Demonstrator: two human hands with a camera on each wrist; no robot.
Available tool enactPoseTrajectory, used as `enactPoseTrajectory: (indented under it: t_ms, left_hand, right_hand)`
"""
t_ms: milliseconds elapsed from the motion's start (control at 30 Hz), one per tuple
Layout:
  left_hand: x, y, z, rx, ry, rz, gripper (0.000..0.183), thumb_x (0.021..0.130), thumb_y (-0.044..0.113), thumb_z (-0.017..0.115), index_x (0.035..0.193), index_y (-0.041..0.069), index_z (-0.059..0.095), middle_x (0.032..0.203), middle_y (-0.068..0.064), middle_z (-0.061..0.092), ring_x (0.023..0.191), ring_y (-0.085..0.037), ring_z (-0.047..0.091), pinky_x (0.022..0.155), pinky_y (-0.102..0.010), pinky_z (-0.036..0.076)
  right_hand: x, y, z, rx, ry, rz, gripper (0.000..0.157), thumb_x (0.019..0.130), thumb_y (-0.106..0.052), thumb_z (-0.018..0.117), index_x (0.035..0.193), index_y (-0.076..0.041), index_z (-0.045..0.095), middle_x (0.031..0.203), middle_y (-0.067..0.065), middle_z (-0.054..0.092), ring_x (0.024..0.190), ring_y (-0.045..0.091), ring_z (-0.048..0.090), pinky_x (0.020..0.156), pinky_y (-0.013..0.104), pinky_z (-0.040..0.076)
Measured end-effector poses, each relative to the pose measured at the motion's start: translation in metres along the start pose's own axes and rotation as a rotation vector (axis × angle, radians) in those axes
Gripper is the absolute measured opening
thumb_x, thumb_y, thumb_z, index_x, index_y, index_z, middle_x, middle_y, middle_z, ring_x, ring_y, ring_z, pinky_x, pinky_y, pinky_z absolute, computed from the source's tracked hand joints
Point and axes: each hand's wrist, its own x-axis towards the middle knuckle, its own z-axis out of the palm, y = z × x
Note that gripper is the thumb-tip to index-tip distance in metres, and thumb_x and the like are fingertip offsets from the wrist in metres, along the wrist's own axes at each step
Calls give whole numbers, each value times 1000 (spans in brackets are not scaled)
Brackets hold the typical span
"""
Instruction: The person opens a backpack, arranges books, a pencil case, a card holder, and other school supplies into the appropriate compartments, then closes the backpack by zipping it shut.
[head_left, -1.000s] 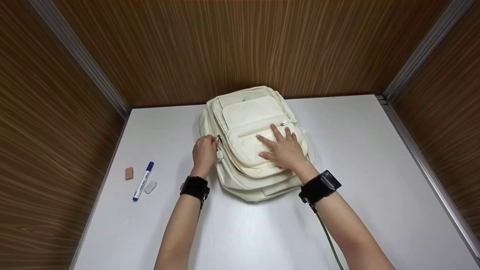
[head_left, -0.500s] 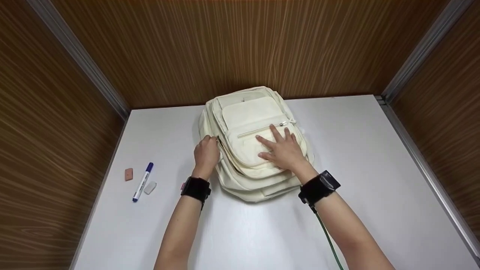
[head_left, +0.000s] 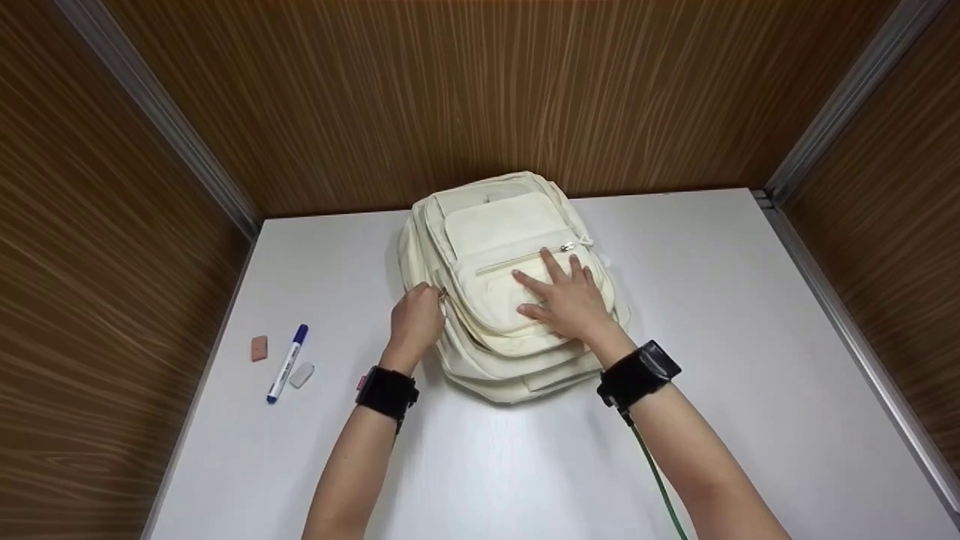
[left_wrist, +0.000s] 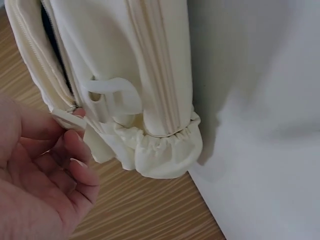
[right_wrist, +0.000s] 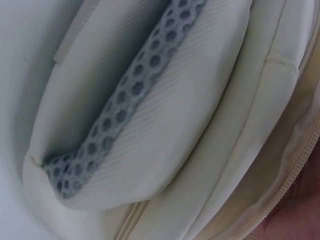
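A cream backpack (head_left: 510,225) lies on the white table with its front up. At its left side my left hand (head_left: 415,322) pinches a zipper pull (left_wrist: 70,119) between thumb and forefinger; the other fingers curl loosely. In the left wrist view, the zipper teeth stand parted beyond the slider, with a dark gap between them. My right hand (head_left: 574,304) lies with spread fingers on the backpack's front pocket, pressing near a short horizontal zipper (head_left: 517,260). The right wrist view shows a parted zipper edge (right_wrist: 295,172), tan lining and grey mesh (right_wrist: 120,115) on the bag.
Left of the bag lie a blue-capped marker (head_left: 287,364), a reddish-brown block (head_left: 259,348) and a small whitish eraser-like piece (head_left: 301,375). Wood-grain panels (head_left: 480,97) wall the table (head_left: 480,465) at the back and both sides. A green cable (head_left: 656,480) hangs from the right wristband.
My left hand has slid a little nearer along the backpack's left side, bringing the zipper pull with it. The right hand and the bag stay in place.
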Motion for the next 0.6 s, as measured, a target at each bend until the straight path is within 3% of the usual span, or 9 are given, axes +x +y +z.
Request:
enactPoseTrajectory:
  t_ms: [233,600]
  left_hand:
    - [-8,7,-6,38,-52,25,16,82,-11,57,85,-1,70,82,-14,65,77,-34,66,65,-47,53]
    - [-22,17,-9,18,-97,71,22,79,-13,59,92,0,71,90,-16,69,80,-33,67,66,-47,53]
  right_hand:
    - [0,-2,-1,-2,-4,5,63,94,-66,44,151,-42,32,163,14,9,137,61,10,108,68,18]
    - [0,-1,0,-3,1,9,63,94,-66,43,151,-43,32,163,13,8,138,60,10,108,68,17]
